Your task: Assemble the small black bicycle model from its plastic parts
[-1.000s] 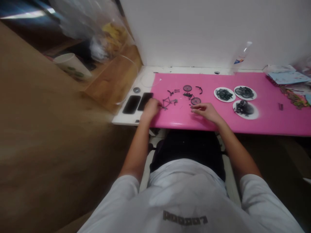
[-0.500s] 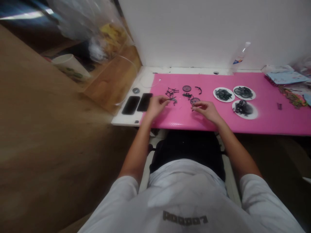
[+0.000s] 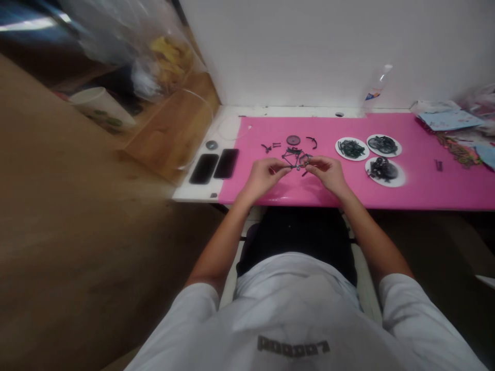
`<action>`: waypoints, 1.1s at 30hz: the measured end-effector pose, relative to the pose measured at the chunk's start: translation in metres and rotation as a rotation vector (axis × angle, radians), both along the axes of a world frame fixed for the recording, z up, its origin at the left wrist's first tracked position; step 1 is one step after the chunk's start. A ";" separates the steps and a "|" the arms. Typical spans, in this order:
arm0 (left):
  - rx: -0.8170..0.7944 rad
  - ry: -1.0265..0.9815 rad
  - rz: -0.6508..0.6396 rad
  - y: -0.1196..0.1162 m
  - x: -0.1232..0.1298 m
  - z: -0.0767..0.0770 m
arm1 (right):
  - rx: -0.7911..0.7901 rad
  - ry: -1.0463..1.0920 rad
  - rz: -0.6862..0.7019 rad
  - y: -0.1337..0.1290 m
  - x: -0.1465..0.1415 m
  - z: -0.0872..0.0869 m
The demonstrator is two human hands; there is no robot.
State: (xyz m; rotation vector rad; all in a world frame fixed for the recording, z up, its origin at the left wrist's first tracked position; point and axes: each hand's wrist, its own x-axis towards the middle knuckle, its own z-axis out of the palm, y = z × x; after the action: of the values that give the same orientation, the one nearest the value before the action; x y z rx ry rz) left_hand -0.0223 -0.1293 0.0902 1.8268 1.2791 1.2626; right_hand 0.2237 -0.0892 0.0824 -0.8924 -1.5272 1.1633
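Note:
Over the pink mat point(image 3: 266, 190), my left hand point(image 3: 267, 175) pinches a thin dark frame piece point(image 3: 293, 161) by its lower end. My right hand point(image 3: 325, 172) is closed on a small dark part point(image 3: 304, 173), close to the frame; whether the two touch is unclear. A dark wheel point(image 3: 305, 158) lies by my right fingertips, partly covered. Behind are a round dark disc point(image 3: 293, 140) and a curved black strip point(image 3: 312, 142). Small black pieces point(image 3: 266, 148) lie beyond my left hand.
Three white plates point(image 3: 402, 175) of black parts stand at the right. Two phones point(image 3: 226, 164) and a small round item point(image 3: 211, 145) lie left. A clear bottle point(image 3: 379, 85) stands at the wall, with bags and coloured items point(image 3: 454, 121) far right.
My left hand has moved right with the frame piece, away from the small black pieces, and is now close to my right hand. The view has shifted slightly.

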 end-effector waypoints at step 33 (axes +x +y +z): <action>-0.403 -0.229 -0.111 0.002 -0.006 0.006 | -0.420 0.208 0.237 -0.003 -0.001 -0.002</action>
State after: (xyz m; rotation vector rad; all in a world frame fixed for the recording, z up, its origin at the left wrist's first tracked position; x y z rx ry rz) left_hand -0.0281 -0.1278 0.0964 1.4054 1.1859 1.0311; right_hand 0.2230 -0.0926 0.0804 -0.8422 -1.2629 1.7358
